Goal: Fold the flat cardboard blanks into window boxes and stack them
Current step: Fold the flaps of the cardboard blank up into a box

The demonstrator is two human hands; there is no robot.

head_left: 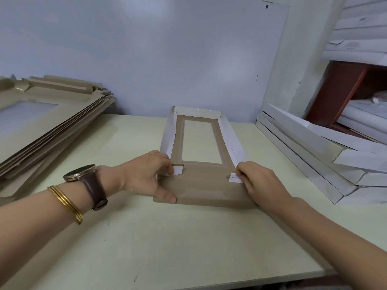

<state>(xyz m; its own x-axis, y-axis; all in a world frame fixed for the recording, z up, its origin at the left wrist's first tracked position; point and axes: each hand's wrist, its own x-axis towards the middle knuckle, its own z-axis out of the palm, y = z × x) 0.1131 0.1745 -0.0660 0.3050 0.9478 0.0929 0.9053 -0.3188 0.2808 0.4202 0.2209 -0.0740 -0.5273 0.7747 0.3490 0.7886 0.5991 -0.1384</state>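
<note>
Pinches 1 corner tab [177, 170] of the half-folded box [201, 191], left of the finished stack [314, 155], in the curled fingers of left hand [144, 172] and right hand [259, 181] alike. Could tear a tab if tucked crookedly, or let the 2 side walls [232, 139] spring open if released early.
</note>
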